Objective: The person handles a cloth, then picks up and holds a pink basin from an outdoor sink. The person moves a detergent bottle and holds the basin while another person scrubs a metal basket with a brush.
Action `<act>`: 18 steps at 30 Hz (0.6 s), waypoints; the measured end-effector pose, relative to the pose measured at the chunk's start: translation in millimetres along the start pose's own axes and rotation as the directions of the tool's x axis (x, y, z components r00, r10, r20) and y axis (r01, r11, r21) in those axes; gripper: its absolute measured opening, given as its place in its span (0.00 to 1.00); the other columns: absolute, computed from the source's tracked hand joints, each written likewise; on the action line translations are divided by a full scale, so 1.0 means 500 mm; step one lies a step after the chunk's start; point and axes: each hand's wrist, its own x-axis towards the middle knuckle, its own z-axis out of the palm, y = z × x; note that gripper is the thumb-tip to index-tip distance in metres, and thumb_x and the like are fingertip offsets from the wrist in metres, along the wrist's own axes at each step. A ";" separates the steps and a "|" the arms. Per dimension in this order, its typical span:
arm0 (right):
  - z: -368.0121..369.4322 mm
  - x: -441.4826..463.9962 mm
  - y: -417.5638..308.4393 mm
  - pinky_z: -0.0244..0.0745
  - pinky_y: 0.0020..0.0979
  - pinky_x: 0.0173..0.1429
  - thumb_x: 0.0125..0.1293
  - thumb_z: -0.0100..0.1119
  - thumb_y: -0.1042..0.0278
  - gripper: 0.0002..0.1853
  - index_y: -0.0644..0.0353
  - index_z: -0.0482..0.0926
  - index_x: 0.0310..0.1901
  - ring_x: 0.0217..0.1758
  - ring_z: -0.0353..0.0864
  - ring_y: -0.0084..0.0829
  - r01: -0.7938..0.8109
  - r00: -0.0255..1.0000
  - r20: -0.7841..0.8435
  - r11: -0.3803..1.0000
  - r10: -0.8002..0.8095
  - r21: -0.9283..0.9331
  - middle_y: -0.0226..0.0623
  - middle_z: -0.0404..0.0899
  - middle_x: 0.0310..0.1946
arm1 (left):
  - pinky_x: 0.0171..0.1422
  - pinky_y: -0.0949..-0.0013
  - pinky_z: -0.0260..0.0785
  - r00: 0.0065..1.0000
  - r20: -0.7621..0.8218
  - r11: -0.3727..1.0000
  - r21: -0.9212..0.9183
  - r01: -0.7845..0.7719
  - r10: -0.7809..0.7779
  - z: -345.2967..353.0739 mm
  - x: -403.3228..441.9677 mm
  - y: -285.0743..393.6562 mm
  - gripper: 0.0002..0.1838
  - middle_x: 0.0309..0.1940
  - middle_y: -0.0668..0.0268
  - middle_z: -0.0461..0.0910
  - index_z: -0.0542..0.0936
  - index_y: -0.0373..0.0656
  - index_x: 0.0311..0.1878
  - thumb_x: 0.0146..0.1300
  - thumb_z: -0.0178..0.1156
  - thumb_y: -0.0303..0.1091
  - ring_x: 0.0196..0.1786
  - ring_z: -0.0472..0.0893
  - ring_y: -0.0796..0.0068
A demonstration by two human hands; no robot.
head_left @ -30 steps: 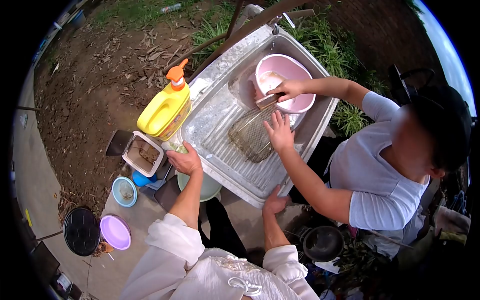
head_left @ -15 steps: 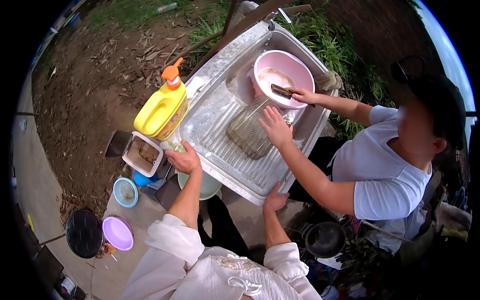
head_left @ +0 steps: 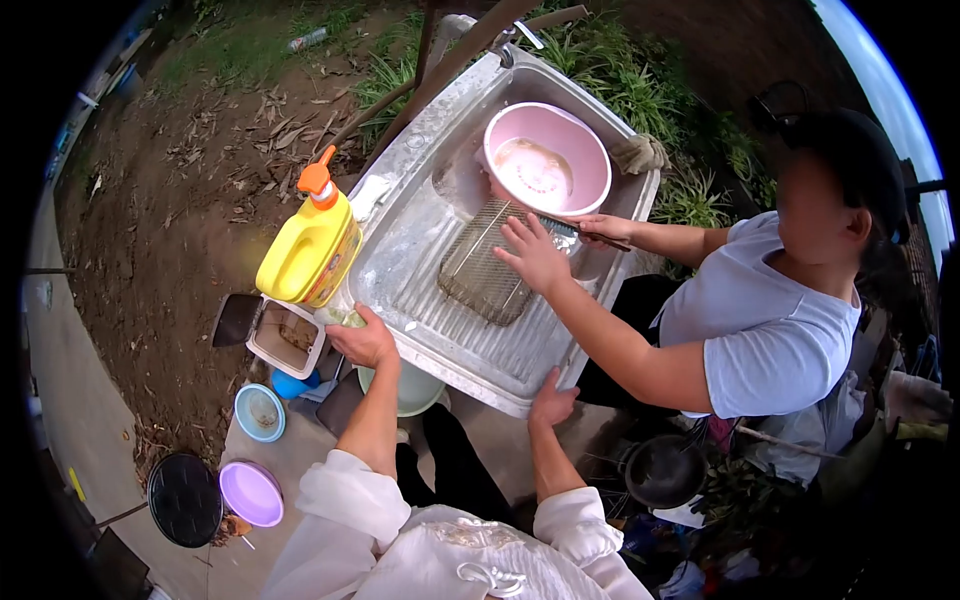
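Observation:
A grey sink (head_left: 415,345) with a ribbed drainboard stands in front of me. My left hand (head_left: 362,338) is closed at its left front corner, beside a pale green lump (head_left: 340,316) that I cannot identify. At the front right corner, my right hand (head_left: 552,400) grips the rim, its fingers partly hidden. A wire mesh basket (head_left: 485,265) lies on the drainboard. The co-worker's one hand (head_left: 535,255) rests on it, while the other (head_left: 605,232) holds a brush (head_left: 565,226) against its upper end. Behind it sits a pink basin (head_left: 548,160) holding some cloudy water.
A yellow pump bottle (head_left: 310,250) stands on the sink's left ledge. Below are an open bin (head_left: 287,335), a light blue basin (head_left: 260,412), a purple basin (head_left: 251,493) and a green basin (head_left: 405,390). The co-worker (head_left: 765,310) stands at right, near a dark pan (head_left: 665,470).
The co-worker's brush has moved from over the pink basin down to the mesh basket. My hands stay on the sink; the view has shifted slightly.

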 end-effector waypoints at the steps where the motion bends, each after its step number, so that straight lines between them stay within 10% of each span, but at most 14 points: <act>1: -0.004 0.000 -0.002 0.69 0.51 0.46 0.55 0.54 0.36 0.37 0.72 0.70 0.43 0.41 0.77 0.59 0.005 1.000 0.010 1.000 -0.005 0.005 0.61 0.77 0.35 | 0.48 0.45 0.64 1.000 -0.027 1.000 -0.002 -0.009 0.009 0.000 0.000 0.002 0.27 0.36 0.43 0.72 0.65 0.30 0.40 0.53 0.61 0.47 0.46 0.71 0.42; 18: 0.003 0.005 0.013 0.69 0.52 0.44 0.54 0.55 0.35 0.38 0.74 0.70 0.43 0.39 0.77 0.61 0.042 0.999 -0.027 0.999 -0.042 -0.010 0.64 0.77 0.33 | 0.48 0.47 0.63 0.999 -0.038 1.000 -0.013 -0.024 0.023 -0.003 -0.001 0.004 0.27 0.36 0.42 0.72 0.66 0.29 0.41 0.53 0.60 0.46 0.44 0.71 0.42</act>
